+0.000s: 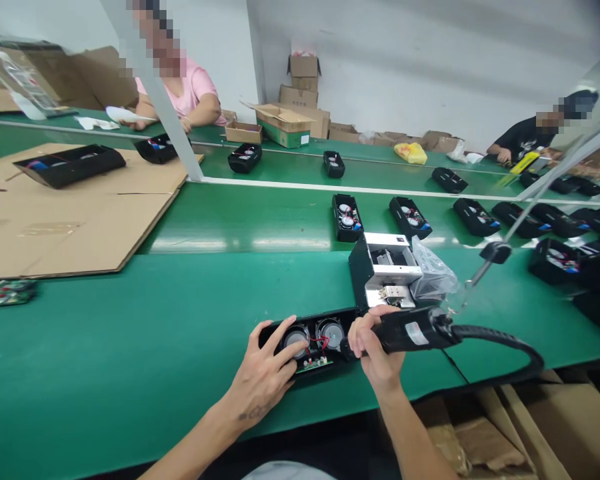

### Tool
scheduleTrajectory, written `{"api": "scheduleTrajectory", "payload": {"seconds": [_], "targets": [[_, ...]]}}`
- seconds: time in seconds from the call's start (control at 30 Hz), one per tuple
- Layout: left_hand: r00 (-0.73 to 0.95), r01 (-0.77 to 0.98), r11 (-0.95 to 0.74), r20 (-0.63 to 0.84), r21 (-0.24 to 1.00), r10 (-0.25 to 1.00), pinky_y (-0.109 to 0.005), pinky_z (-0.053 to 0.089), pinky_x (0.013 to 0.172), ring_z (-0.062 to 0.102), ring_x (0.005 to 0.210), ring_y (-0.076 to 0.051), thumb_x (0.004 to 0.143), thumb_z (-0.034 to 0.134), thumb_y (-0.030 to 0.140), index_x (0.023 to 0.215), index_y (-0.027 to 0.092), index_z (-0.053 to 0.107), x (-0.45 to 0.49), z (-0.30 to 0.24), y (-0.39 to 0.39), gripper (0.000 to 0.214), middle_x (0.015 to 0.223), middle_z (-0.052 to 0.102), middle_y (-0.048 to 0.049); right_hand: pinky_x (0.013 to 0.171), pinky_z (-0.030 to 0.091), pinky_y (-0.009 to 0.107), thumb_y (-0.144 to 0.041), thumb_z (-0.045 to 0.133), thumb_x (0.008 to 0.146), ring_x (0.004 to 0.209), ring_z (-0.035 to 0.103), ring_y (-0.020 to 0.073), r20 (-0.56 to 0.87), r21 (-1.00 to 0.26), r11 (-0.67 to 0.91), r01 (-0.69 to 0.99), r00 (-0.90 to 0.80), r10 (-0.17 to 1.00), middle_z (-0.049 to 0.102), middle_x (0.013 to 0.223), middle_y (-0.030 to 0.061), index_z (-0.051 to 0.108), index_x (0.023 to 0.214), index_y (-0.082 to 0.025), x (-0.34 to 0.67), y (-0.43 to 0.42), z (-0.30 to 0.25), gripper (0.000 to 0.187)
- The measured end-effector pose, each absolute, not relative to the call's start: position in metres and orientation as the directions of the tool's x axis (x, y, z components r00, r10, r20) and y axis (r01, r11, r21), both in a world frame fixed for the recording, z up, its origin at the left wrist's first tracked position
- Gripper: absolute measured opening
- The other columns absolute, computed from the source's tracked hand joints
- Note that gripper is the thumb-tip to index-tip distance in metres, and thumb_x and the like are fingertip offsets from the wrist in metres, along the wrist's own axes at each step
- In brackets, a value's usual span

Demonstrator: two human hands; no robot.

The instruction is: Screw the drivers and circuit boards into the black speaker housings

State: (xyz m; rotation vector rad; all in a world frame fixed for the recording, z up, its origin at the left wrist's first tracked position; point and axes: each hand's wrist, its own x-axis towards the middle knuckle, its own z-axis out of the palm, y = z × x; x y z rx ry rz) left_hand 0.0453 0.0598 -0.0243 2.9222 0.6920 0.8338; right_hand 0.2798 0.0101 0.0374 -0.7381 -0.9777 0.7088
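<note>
A black speaker housing [339,369] lies on the green bench in front of me, two round speakers [331,333], red wires and a small circuit board [315,364] inside it. My left hand [270,363] grips its left end, the fingers spread across the opening and the far rim. In my right hand [377,347] is a black electric screwdriver [413,331], held nearly level. Its tip points left at the right part of the housing; whether it touches a screw I cannot tell. A thick black cable runs from its rear end.
Just behind the housing stands a screw feeder [380,270] beside a clear plastic bag [433,273]. More black housings [347,217] line the green conveyor. A large cardboard sheet [70,220] covers the left side. Two people sit across the line. A metal rod [480,273] hangs near the screwdriver.
</note>
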Motion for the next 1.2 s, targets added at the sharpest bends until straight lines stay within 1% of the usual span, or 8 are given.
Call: {"api": "scheduleTrajectory", "payload": {"seconds": [0.2, 0.33, 0.57, 0.7, 0.8, 0.93, 1.07, 1.2], "targets": [[0.767, 0.408, -0.906, 0.494, 0.116, 0.409, -0.062, 0.017, 0.128, 0.048, 0.155, -0.041, 0.085, 0.083, 0.023, 0.081, 0.022, 0.069, 0.045, -0.018, 0.061, 0.015, 0.128, 0.080, -0.0002, 0.045, 0.045, 0.022, -0.024, 0.070, 0.104, 0.047, 0.047, 0.0079, 0.424, -0.835, 0.520, -0.181, 0.390, 0.817, 0.053, 0.068, -0.0103, 0.060, 0.118, -0.030, 0.273, 0.013, 0.025, 0.018], [0.766, 0.414, -0.904, 0.495, 0.110, 0.411, -0.062, 0.018, 0.128, 0.047, 0.156, -0.040, 0.086, 0.083, 0.022, 0.081, 0.022, 0.069, 0.045, -0.020, 0.061, 0.014, 0.128, 0.079, -0.0009, 0.046, 0.045, 0.024, -0.024, 0.069, 0.104, 0.047, 0.049, 0.0087, 0.437, -0.838, 0.527, -0.138, 0.407, 0.802, 0.053, 0.068, -0.0100, 0.058, 0.118, -0.029, 0.276, 0.009, 0.026, 0.018], [0.765, 0.423, -0.896, 0.475, 0.138, 0.434, -0.063, 0.020, 0.127, 0.047, 0.156, -0.040, 0.086, 0.083, 0.023, 0.081, 0.022, 0.070, 0.045, -0.023, 0.060, 0.014, 0.129, 0.079, -0.0010, 0.047, 0.042, 0.026, -0.026, 0.067, 0.104, 0.045, 0.044, 0.0101, 0.441, -0.828, 0.548, -0.119, 0.467, 0.767, 0.047, 0.063, -0.0108, 0.058, 0.117, -0.030, 0.294, 0.002, 0.046, 0.016], [0.763, 0.421, -0.895, 0.476, 0.145, 0.436, -0.063, 0.020, 0.126, 0.048, 0.155, -0.041, 0.084, 0.087, 0.026, 0.080, 0.022, 0.068, 0.045, -0.022, 0.062, 0.020, 0.128, 0.080, 0.0004, 0.047, 0.041, 0.026, -0.026, 0.067, 0.102, 0.044, 0.042, 0.0104, 0.420, -0.833, 0.537, -0.133, 0.479, 0.771, 0.047, 0.061, -0.0104, 0.061, 0.118, -0.030, 0.303, -0.002, 0.058, 0.017], [0.762, 0.420, -0.895, 0.478, 0.148, 0.437, -0.062, 0.019, 0.126, 0.049, 0.154, -0.041, 0.082, 0.090, 0.028, 0.078, 0.021, 0.067, 0.045, -0.021, 0.062, 0.024, 0.127, 0.080, 0.0018, 0.046, 0.041, 0.026, -0.028, 0.069, 0.101, 0.043, 0.043, 0.0102, 0.384, -0.849, 0.509, -0.139, 0.498, 0.777, 0.046, 0.060, -0.0104, 0.061, 0.114, -0.029, 0.311, -0.004, 0.070, 0.016], [0.759, 0.415, -0.896, 0.484, 0.155, 0.436, -0.061, 0.018, 0.126, 0.049, 0.154, -0.040, 0.080, 0.092, 0.028, 0.077, 0.021, 0.067, 0.046, -0.021, 0.064, 0.026, 0.127, 0.080, 0.0021, 0.046, 0.041, 0.026, -0.030, 0.076, 0.097, 0.043, 0.046, 0.0103, 0.340, -0.869, 0.477, -0.132, 0.541, 0.769, 0.049, 0.059, -0.0109, 0.060, 0.113, -0.028, 0.317, 0.001, 0.083, 0.023], [0.754, 0.408, -0.895, 0.486, 0.180, 0.442, -0.060, 0.022, 0.124, 0.048, 0.154, -0.040, 0.079, 0.095, 0.033, 0.074, 0.022, 0.068, 0.046, -0.022, 0.073, 0.029, 0.126, 0.080, 0.0025, 0.047, 0.042, 0.025, -0.030, 0.077, 0.096, 0.043, 0.047, 0.0095, 0.338, -0.865, 0.481, -0.142, 0.544, 0.768, 0.051, 0.059, -0.0116, 0.060, 0.111, -0.027, 0.311, 0.009, 0.076, 0.023], [0.754, 0.394, -0.892, 0.477, 0.223, 0.452, -0.056, 0.026, 0.121, 0.052, 0.151, -0.037, 0.078, 0.097, 0.039, 0.077, 0.024, 0.074, 0.046, -0.020, 0.082, 0.028, 0.121, 0.080, 0.0017, 0.047, 0.042, 0.025, -0.031, 0.080, 0.095, 0.044, 0.048, 0.0096, 0.329, -0.867, 0.483, -0.126, 0.584, 0.742, 0.052, 0.060, -0.0114, 0.060, 0.110, -0.027, 0.304, 0.014, 0.069, 0.025]]}}
